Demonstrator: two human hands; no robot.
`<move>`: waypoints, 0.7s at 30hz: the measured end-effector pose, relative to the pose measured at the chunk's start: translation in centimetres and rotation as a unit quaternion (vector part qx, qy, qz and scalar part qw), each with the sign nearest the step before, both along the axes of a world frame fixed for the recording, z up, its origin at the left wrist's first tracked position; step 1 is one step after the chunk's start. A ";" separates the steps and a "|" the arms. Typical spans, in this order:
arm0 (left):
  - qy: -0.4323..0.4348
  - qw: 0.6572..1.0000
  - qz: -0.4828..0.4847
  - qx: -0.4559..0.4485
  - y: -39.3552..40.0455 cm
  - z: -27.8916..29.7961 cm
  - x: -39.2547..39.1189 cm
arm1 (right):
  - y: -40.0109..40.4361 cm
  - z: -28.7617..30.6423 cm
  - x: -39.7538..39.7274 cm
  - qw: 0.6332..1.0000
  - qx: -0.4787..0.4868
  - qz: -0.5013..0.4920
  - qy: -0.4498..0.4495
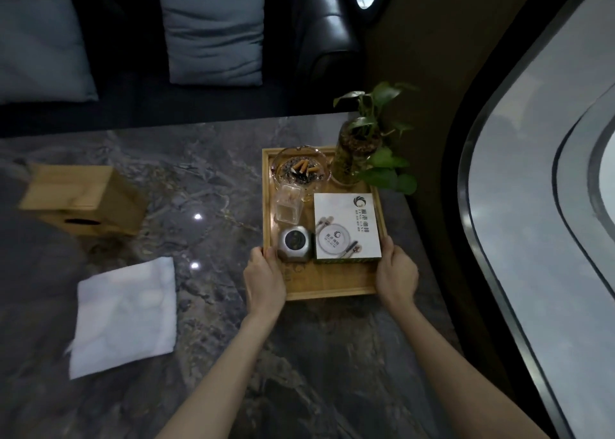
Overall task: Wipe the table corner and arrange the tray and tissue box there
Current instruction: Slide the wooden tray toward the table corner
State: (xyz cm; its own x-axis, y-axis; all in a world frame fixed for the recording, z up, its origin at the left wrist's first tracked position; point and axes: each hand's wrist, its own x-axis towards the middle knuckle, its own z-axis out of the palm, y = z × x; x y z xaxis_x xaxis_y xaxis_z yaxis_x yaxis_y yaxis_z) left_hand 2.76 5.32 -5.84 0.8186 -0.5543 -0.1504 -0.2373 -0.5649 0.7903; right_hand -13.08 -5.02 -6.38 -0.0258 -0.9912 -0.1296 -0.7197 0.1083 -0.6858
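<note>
A wooden tray [327,282] sits near the far right corner of the dark marble table [213,185]. It carries a glass ashtray with cigarette butts [301,169], a clear cup [289,205], a small grey device [295,243], a white printed box [346,227] and a potted plant in a glass vase [354,154]. My left hand [264,277] grips the tray's near left edge. On the near right edge my right hand [396,274] holds on too. A wooden tissue box [83,200] stands at the left, apart from the tray. A folded white cloth [124,315] lies on the table near the front left.
A dark sofa with grey-blue cushions [213,29] runs behind the table's far edge. A brown wall and a curved window frame [492,239] close off the right side, right next to the table's right edge.
</note>
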 end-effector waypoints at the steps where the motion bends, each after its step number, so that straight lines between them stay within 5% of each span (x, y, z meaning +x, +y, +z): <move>1: 0.000 1.000 0.003 0.000 0.5 0.1 0.7 | 0.4 0.1 0.8 1.000 0.000 0.007 0.000; 21: -0.010 0.994 0.003 0.107 8.6 -1.9 11.2 | 8.0 -2.6 12.0 0.999 0.015 0.032 0.037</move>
